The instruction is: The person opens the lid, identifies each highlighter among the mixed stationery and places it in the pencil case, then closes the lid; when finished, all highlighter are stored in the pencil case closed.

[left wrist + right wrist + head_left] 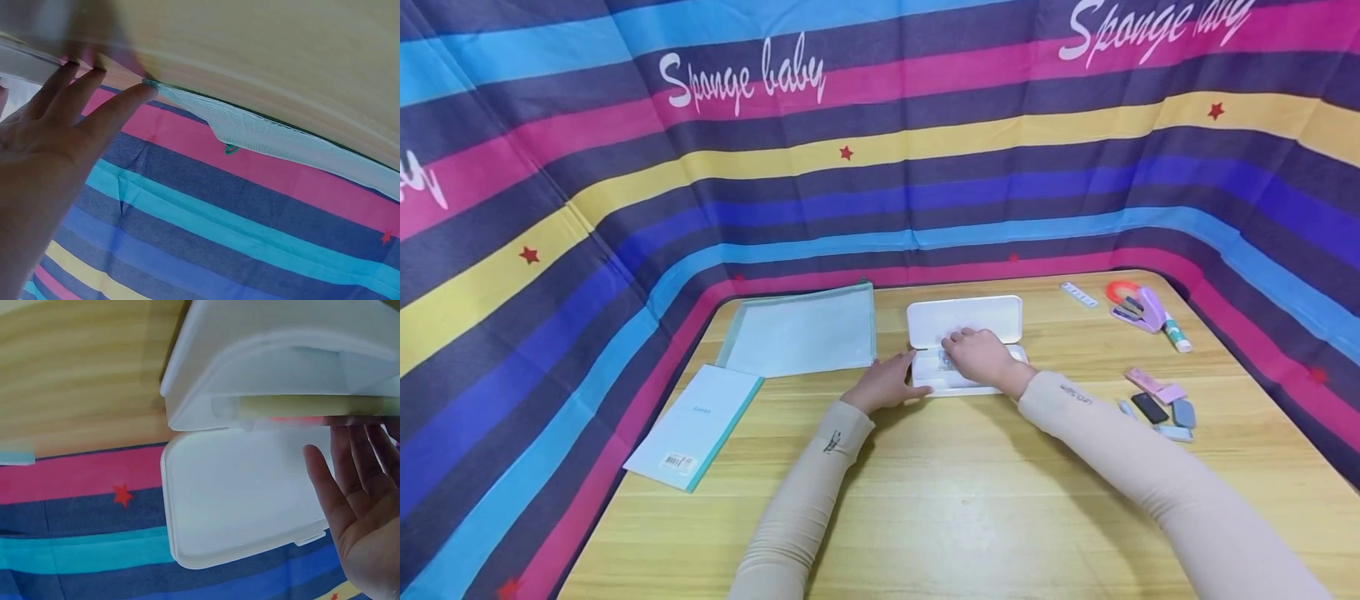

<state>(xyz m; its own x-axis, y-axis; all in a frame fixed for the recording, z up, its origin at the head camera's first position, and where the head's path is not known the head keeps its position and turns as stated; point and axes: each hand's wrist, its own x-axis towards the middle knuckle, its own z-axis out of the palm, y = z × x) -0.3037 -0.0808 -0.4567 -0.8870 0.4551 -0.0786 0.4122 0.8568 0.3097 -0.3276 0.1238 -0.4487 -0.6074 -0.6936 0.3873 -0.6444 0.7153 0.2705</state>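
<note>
A white hinged pencil case (964, 321) lies with its lid raised at the table's far middle. At its left end my left hand (887, 382) holds the case, thumb at the front corner and fingers at the back; the other fingers spread over the table in the left wrist view. My right hand (981, 357) reaches down into the case from the right. Its fingertips meet a long yellowish stick-like thing (306, 405) with a clear end, its exact kind unclear. Something transparent (946, 362) shows under those fingers in the head view. The right thumb is mostly hidden.
Left of the case lie a mesh zip pouch (805, 329) and a white notebook (696, 425). At the right are a purple stapler (1151, 308), orange tape (1118, 290), a glue stick (1177, 335), a white strip (1078, 294) and several small blocks (1150, 408). Striped cloth surrounds the table.
</note>
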